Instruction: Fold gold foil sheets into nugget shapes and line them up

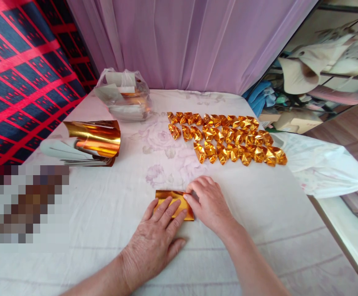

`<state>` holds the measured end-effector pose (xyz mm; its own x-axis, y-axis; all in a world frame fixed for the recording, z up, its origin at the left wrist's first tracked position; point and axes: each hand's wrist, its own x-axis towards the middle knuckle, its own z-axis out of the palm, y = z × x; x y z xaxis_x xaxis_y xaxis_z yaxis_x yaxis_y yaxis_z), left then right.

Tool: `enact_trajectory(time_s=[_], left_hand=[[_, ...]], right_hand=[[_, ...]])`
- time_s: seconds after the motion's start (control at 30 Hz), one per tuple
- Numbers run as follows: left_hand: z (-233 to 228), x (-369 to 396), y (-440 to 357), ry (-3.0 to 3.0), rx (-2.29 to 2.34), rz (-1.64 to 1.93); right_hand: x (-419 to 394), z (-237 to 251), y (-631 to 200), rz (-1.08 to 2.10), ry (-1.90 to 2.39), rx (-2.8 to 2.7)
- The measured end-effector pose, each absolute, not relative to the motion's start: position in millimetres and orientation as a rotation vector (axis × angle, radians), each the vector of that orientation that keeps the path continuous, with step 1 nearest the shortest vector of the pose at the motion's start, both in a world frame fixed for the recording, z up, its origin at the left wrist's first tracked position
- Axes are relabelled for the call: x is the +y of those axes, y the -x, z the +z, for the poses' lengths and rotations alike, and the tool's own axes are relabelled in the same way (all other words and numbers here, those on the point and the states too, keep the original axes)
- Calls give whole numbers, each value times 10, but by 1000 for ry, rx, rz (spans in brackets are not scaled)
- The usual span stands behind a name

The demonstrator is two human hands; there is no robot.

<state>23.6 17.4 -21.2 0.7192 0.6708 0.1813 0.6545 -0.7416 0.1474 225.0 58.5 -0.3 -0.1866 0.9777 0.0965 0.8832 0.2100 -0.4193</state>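
A folded sheet of gold foil paper (166, 194) lies flat on the table in front of me. My left hand (159, 230) rests on it with the fingers spread, pressing it down. At the sheet's upper right corner, my right hand (209, 201) pinches the edge between thumb and forefinger. Beyond my hands stand several folded gold foil pieces (225, 154), lined up in three rows. To the left, a stack of gold foil sheets (100, 139) lies partly curled, with pale backs showing.
A clear plastic bag (126, 107) with more sheets sits at the back left of the cloth-covered table (111, 197). A white plastic bag (327, 164) hangs at the right edge. Behind is a purple curtain (173, 45); shelves with hats (302, 70) stand to the right.
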Motion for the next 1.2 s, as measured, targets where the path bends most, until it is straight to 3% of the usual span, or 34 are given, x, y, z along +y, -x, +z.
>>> enact_trajectory(time_s=[0.33,0.47,0.63,1.2], left_hand=[[-191,171,-240,-2852,1088,379],[-118,294,-120,-2787,1055,594],[-103,581,80,-2458,1413,905],[-183,671,86,-1926,1335,1050]], right_hand=[[577,-3,-2279,725,1736,-1895],[585,-55,-2305,888,1612,-1748],[583,-57,-2335,866,1387,-1704],[571,-130,-2296,969,1352,-1623]])
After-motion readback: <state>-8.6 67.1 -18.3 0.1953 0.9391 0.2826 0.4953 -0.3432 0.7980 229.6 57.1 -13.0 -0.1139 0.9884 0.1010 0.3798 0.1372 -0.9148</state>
